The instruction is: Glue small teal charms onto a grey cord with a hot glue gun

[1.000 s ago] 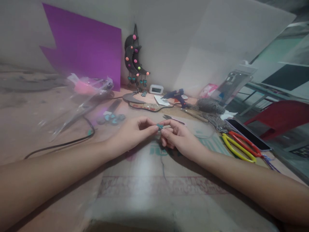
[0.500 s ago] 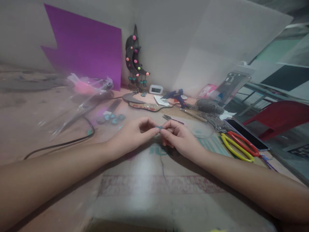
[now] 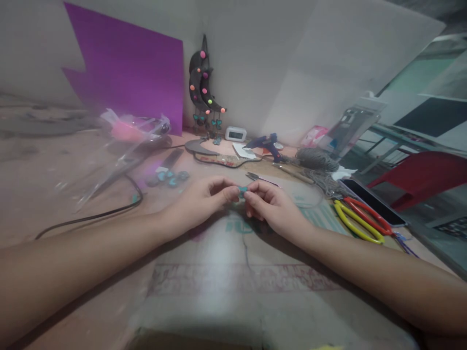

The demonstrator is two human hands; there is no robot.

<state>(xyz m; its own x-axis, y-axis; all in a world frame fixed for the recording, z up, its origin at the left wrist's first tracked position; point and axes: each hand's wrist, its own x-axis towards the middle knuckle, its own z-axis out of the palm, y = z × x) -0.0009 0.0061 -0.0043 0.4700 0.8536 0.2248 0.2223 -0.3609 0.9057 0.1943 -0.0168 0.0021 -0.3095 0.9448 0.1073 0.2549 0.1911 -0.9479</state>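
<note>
Between my fingertips is a small teal piece (image 3: pixel 242 191), mostly covered, so its exact kind does not show. My left hand (image 3: pixel 215 197) pinches it from the left with thumb and finger. From the other side my right hand (image 3: pixel 268 201) pinches it too, its remaining fingers curled in. A thin grey thread (image 3: pixel 245 250) runs down below the hands over the printed cardboard (image 3: pixel 204 311). Just beyond my right hand lies a pair of small pointed scissors or tweezers (image 3: pixel 260 179). Several teal and grey pieces (image 3: pixel 171 178) lie past my left hand.
A blue glue gun (image 3: pixel 268 143), a white digital clock (image 3: pixel 235 134) and grey yarn (image 3: pixel 316 160) sit at the back. Red-and-yellow-handled pliers (image 3: pixel 359 223) and a phone (image 3: pixel 372 201) lie to the right. Clear plastic wrapping (image 3: pixel 120 155) and a black cord (image 3: pixel 109 211) are at left.
The fingers have shifted slightly, and more of the teal piece shows between them. My left thumb is drawn back a little and bent. Both hands stay in the same place.
</note>
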